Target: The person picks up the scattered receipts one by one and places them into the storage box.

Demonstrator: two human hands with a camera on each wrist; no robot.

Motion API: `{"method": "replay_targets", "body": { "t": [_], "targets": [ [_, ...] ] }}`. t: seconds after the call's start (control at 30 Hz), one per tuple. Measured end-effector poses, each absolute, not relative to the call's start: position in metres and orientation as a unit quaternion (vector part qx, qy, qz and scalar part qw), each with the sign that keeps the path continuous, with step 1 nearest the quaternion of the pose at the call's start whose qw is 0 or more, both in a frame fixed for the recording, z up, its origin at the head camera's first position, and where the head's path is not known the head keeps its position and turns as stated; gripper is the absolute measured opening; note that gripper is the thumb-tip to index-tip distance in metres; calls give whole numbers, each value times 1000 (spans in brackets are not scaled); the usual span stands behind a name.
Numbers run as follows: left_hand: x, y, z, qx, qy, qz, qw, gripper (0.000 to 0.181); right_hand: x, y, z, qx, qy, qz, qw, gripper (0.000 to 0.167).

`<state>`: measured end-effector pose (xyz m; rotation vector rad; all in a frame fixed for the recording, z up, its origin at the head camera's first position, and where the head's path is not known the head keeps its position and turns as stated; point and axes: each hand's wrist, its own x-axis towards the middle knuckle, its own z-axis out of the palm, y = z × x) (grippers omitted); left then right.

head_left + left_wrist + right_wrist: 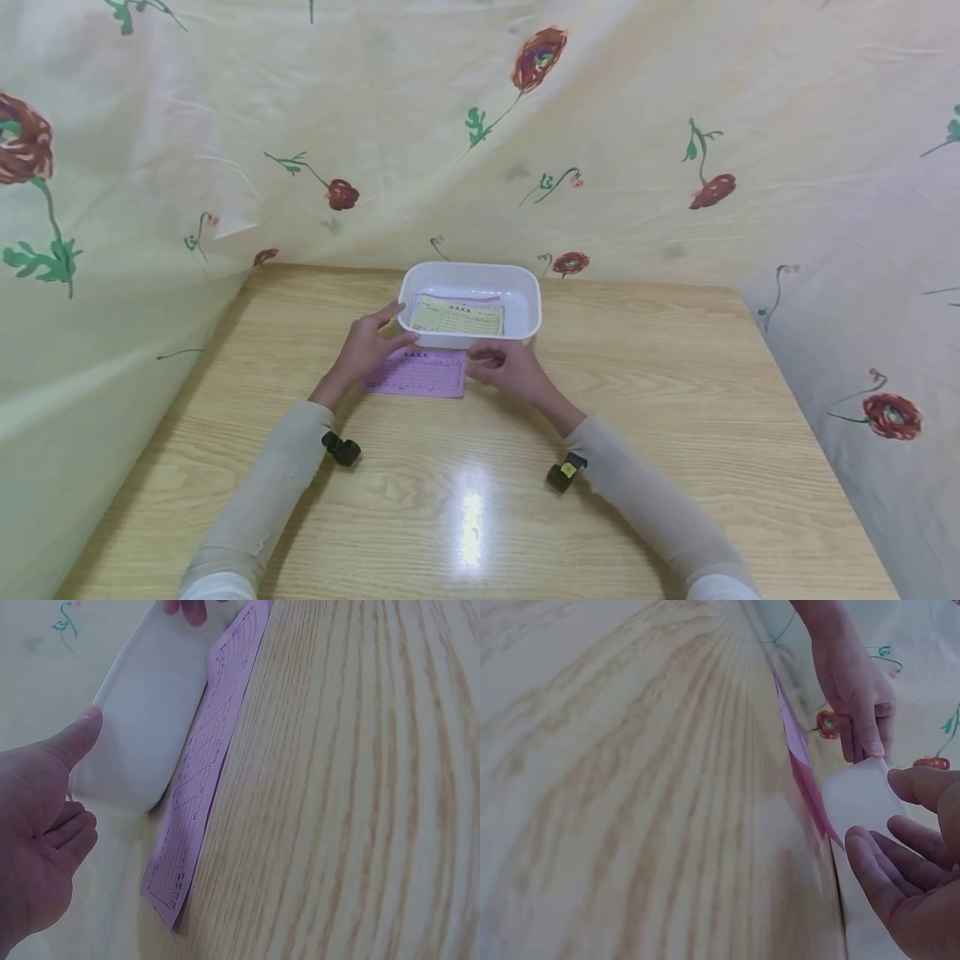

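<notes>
A white plastic box [528, 312] stands near the back edge of the table. Inside it lies a yellow printed slip [459, 318], with a strip of purple paper [480, 299] showing behind. My left hand [363, 346] grips the box's front left corner, thumb on the front side and the other fingers round the left side. Beside the front right part of the box is my right hand [510, 367], its bent fingers at the front wall in the left wrist view. Its thumb and fingers are apart in the right wrist view. A purple printed slip [416, 375] lies in front of the box.
The wooden table [420, 483] is bounded at the back and sides by a cream flowered cloth [420, 108]. Small black devices are strapped to the left sleeve [277, 467] and the right sleeve [645, 483]. Light reflects off the table's front middle.
</notes>
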<state>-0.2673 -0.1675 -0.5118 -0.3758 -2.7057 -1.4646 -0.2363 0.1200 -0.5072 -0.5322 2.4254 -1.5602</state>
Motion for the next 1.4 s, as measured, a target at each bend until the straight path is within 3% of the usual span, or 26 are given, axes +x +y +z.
{"method": "replay_targets", "body": {
  "t": [1.4],
  "targets": [
    [-265, -167, -510, -108, -871, -479, 8, 71, -239, 94, -515, -177, 874, -441, 101, 31]
  ]
}}
